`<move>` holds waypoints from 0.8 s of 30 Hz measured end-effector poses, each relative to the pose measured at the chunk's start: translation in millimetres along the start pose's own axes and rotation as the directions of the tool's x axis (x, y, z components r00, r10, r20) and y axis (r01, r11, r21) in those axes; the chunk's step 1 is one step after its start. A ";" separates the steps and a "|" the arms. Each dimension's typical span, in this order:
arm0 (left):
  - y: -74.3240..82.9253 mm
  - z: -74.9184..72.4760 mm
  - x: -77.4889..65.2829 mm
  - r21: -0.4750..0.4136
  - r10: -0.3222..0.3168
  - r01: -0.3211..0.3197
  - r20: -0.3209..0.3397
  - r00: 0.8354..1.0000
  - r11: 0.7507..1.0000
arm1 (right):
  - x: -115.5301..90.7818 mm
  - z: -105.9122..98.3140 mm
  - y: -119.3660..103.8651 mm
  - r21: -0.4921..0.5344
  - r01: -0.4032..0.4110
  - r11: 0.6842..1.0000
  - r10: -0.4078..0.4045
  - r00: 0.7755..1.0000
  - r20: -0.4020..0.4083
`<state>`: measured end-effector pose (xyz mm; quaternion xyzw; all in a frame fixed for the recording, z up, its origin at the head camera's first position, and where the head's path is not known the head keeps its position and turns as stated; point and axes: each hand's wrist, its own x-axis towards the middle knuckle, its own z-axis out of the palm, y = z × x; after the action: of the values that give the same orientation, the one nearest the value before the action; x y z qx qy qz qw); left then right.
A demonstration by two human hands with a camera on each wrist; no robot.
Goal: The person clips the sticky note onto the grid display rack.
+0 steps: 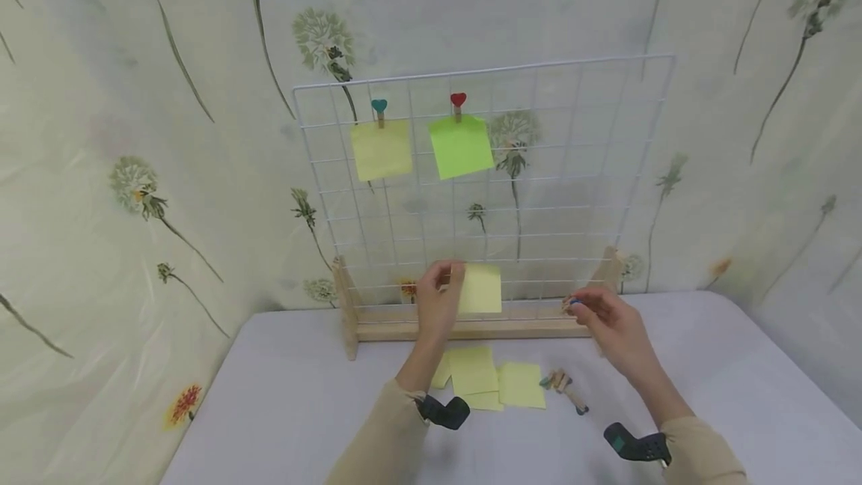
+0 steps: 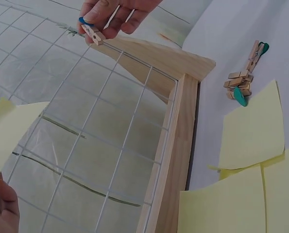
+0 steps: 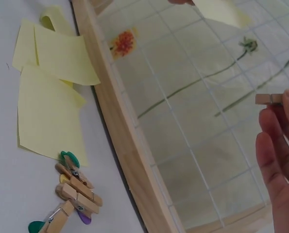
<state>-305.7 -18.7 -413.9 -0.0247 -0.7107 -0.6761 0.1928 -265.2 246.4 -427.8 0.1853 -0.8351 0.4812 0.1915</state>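
From here, the left hand [image 1: 439, 304] pinches a square pale-yellow paper note [image 1: 481, 289] in front of the white wire grid [image 1: 539, 67], the right hand [image 1: 614, 326] pinches a blue-topped wooden clothespin [image 2: 92, 34], and I'd press the paper flat before clipping.

Hanging notes [image 1: 381, 150], far: no readable text
Loose notes [image 1: 473, 370], near: no readable text
Clothespins [image 3: 79, 200], near right: no readable text

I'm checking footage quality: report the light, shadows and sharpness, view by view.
Head view: soft, diffuse light, faint shadows on the table; left wrist view: dim, a dark shadow line along the wooden base; right wrist view: also dim, the held yellow note blurry, the loose clothespins crisper.
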 end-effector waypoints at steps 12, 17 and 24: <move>44.5 13.6 -6.0 -0.004 0.079 -0.079 0.048 0.996 0.997 | 11.7 -6.6 0.7 -0.139 0.042 0.989 -0.036 0.999 0.040; 56.6 15.5 -7.3 -0.019 0.105 -0.104 0.052 0.993 0.994 | 16.7 -7.0 -1.0 -0.159 0.054 0.986 -0.051 0.998 0.027; 50.5 26.0 2.8 -0.010 0.126 -0.126 0.048 0.991 0.992 | 28.6 -13.2 -8.7 -0.157 0.088 0.984 -0.092 0.996 -0.016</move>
<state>-299.6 10.1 -365.2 -0.0866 -0.7099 -0.6641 0.2178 -283.6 250.2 -401.1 0.2017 -0.8588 0.4072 0.2367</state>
